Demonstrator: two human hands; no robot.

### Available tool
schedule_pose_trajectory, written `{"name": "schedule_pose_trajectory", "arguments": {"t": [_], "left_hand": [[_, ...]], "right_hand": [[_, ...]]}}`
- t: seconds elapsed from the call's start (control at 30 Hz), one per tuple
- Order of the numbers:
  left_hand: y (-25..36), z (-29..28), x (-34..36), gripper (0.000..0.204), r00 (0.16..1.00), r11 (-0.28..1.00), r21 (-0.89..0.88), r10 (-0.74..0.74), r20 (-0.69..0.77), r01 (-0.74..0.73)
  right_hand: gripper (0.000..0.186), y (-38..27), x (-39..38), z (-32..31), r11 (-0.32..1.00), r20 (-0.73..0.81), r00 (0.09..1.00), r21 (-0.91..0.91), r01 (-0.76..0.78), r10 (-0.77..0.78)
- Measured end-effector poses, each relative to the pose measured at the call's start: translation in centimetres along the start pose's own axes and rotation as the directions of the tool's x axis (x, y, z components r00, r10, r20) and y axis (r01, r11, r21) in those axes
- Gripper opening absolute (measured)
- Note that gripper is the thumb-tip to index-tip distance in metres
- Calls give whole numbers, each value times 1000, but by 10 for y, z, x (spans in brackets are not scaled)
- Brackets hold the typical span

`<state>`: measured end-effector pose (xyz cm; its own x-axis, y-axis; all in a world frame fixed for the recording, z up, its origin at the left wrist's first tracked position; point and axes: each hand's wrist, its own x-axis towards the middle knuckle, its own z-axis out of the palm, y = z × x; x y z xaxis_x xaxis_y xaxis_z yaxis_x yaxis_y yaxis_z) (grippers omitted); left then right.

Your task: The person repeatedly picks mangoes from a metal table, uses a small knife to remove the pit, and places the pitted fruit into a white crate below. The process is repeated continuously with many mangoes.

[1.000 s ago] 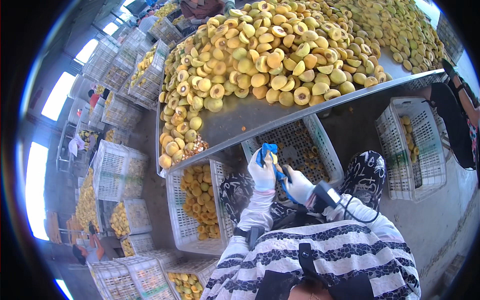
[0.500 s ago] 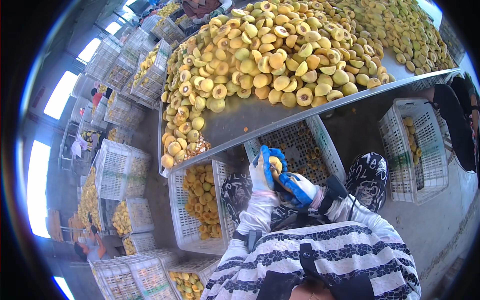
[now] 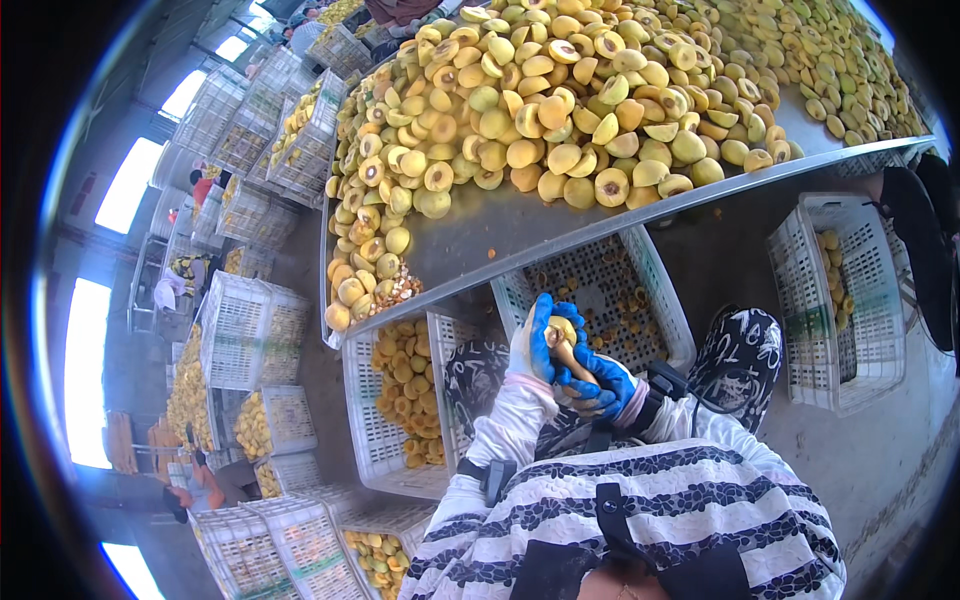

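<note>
Both my hands wear blue-and-white work gloves and meet in front of my lap. My left hand (image 3: 533, 342) is wrapped round a yellow peach half (image 3: 561, 330), its cut face partly showing. In my right hand (image 3: 606, 391) is a slim tool with a light-brown, wood-like handle (image 3: 577, 364). The tool points up toward the peach half, and its working end is hidden against the fruit. Beyond my hands, a large heap of halved yellow peaches (image 3: 560, 120) covers much of a metal-edged table (image 3: 470, 240).
Under the table edge stands a white crate (image 3: 655, 290) with some scraps inside. Left of my knees, another crate (image 3: 365, 440) holds peach halves; a third crate (image 3: 845, 370) is at the right. Pit bits (image 3: 402, 288) lie at the table's left corner. Stacked crates (image 3: 255, 330) and people fill the left background.
My right hand has turned, so the tool's handle now shows between my hands. The peach half in my left hand has tilted more into view.
</note>
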<state>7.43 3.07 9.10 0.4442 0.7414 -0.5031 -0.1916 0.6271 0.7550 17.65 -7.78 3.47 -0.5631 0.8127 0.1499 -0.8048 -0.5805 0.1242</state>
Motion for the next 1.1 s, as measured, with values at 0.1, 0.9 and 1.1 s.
{"name": "schedule_pose_trajectory", "arguments": {"t": [0.1, 0.9, 1.1], "left_hand": [[3, -23, 11, 53, 958, 928, 268, 283, -51, -260], [74, 123, 159, 46, 600, -503, 634, 254, 758, -587], [87, 40, 116, 28, 874, 869, 115, 464, 147, -481]], "right_hand": [[46, -17, -6, -18, 996, -37, 998, 72, 46, -44], [40, -45, -6, -18, 734, -599, 428, -594, 330, -677], [49, -36, -8, 7, 558, -453, 399, -806, 198, -797]]}}
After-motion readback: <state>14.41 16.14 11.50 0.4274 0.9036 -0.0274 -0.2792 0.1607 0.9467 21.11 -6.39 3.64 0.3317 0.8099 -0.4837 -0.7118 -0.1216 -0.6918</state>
